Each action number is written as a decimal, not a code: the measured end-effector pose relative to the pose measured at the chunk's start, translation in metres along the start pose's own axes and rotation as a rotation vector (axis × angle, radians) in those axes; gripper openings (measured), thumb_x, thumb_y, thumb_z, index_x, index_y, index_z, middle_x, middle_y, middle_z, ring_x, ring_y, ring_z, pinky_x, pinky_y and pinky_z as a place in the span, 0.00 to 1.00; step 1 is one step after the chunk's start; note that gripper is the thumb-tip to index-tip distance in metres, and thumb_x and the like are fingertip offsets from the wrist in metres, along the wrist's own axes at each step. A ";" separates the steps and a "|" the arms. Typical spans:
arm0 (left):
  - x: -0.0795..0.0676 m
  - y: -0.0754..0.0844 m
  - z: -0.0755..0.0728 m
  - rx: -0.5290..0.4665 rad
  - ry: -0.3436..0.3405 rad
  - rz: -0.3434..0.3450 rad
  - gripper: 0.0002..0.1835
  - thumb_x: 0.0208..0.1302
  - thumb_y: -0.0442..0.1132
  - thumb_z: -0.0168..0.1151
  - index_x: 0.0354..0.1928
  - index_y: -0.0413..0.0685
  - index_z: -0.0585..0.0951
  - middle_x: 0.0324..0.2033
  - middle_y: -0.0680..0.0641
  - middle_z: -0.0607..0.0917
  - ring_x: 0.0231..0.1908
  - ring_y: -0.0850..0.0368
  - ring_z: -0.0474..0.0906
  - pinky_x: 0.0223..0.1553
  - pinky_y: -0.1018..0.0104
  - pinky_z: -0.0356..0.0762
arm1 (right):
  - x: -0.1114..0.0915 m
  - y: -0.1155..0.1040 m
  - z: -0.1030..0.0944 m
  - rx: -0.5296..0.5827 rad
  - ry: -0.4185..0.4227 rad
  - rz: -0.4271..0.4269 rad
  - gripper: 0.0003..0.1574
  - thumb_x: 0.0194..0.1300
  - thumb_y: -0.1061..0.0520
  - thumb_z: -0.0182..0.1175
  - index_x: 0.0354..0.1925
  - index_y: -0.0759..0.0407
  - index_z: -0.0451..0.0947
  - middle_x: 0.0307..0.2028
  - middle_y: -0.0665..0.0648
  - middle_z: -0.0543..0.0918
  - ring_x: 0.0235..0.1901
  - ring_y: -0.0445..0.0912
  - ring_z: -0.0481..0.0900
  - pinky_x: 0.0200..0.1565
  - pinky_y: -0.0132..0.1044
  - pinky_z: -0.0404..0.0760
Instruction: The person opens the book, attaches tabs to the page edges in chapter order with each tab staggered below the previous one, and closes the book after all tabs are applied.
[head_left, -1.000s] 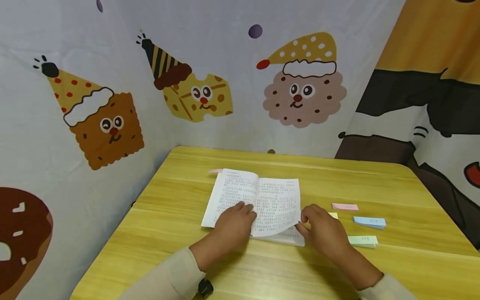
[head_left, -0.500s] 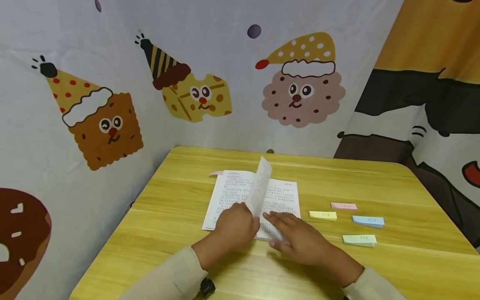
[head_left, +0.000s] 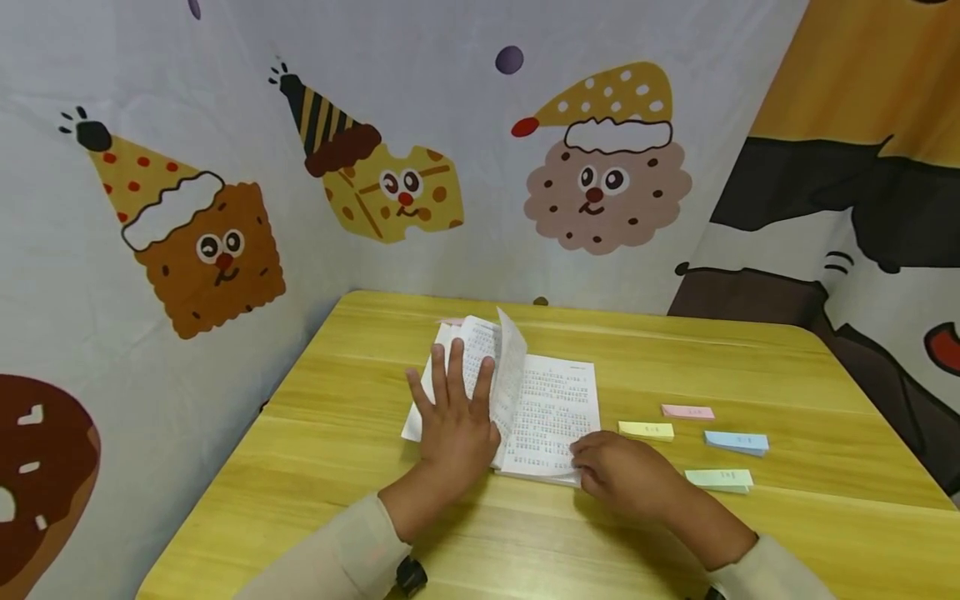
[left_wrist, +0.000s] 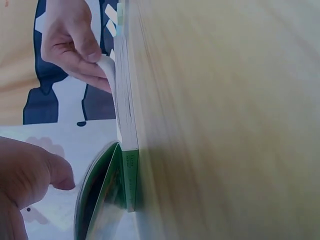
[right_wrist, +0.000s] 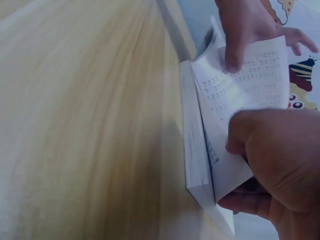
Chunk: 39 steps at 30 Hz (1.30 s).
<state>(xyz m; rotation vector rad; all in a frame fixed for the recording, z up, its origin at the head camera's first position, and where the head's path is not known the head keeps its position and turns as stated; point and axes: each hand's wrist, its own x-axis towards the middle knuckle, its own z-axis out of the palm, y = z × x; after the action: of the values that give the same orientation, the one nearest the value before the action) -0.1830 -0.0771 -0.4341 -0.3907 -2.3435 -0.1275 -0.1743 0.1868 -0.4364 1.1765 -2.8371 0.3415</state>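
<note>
An open book (head_left: 551,408) with printed pages lies on the table; its green spine (left_wrist: 131,175) shows in the left wrist view. Spread across the left-hand pages, the left hand (head_left: 453,421) has its fingers straight. One leaf (head_left: 512,375) stands half turned beside that hand. At the lower right corner, the right hand (head_left: 630,471) pinches a page (right_wrist: 227,172) between thumb and fingers, and the right wrist view shows this corner lifted off the pages below. A pink tab (head_left: 450,322) sticks out at the book's top left.
Right of the book lie folded paper strips: yellow (head_left: 646,431), pink (head_left: 687,412), blue (head_left: 737,442) and green (head_left: 718,480). The wooden table (head_left: 360,367) meets a cartoon-printed cloth (head_left: 480,267) at the back and left.
A leaf has been turned over leftward. The left hand has gone from curled near the spine to spread over the left pages. The right hand has returned to the right page's lower corner.
</note>
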 end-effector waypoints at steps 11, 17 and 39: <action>0.000 0.001 -0.007 -0.019 -0.413 0.313 0.07 0.54 0.36 0.65 0.37 0.51 0.83 0.55 0.49 0.76 0.65 0.47 0.60 0.65 0.49 0.48 | 0.003 0.000 -0.005 -0.020 0.200 -0.011 0.10 0.51 0.59 0.70 0.26 0.42 0.81 0.34 0.38 0.79 0.39 0.35 0.73 0.37 0.33 0.77; -0.006 0.007 -0.002 -0.141 -0.539 0.356 0.19 0.61 0.60 0.56 0.38 0.52 0.80 0.39 0.54 0.79 0.44 0.56 0.74 0.43 0.62 0.74 | 0.009 -0.004 -0.006 0.055 0.345 0.007 0.03 0.52 0.54 0.67 0.27 0.42 0.82 0.40 0.41 0.79 0.46 0.36 0.71 0.38 0.34 0.77; -0.004 0.007 -0.004 0.013 -0.591 0.452 0.21 0.59 0.39 0.61 0.56 0.56 0.76 0.67 0.46 0.63 0.69 0.44 0.48 0.65 0.49 0.47 | 0.002 -0.004 0.009 0.052 0.034 0.110 0.19 0.52 0.48 0.70 0.43 0.51 0.84 0.49 0.51 0.79 0.53 0.47 0.72 0.52 0.44 0.72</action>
<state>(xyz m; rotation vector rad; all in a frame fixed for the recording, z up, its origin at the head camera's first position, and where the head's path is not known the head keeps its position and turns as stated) -0.1757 -0.0725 -0.4337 -1.0555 -2.7453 0.2539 -0.1730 0.1804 -0.4444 1.0144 -2.8870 0.4384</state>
